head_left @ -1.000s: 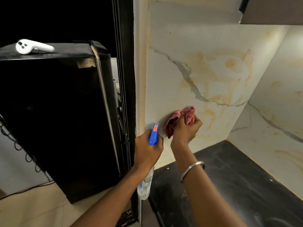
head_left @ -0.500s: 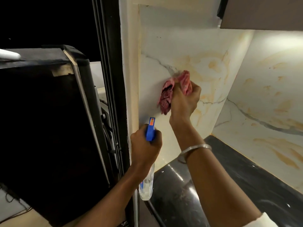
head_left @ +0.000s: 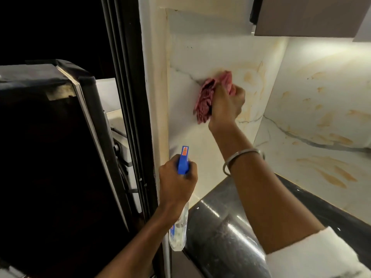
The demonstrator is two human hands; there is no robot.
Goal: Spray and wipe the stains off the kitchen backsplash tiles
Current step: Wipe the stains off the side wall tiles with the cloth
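Backsplash tiles (head_left: pixel 216 53) look slick and hard, so right hand (head_left: pixel 225 105) bunches the soft rag (head_left: pixel 204 97) tight, left hand (head_left: pixel 176 183) wrapped round the spray bottle (head_left: pixel 179 229) neck.

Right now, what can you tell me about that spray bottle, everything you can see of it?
The spray bottle has a bright blue plastic trigger head with a small orange label on top and a clear body that hangs below the fist. The left hand is wrapped around its neck, holding it roughly upright with the nozzle facing the backsplash tiles. Nothing else touches it. It hangs beside the edge of the dark countertop. A bit of blue label shows on the body.
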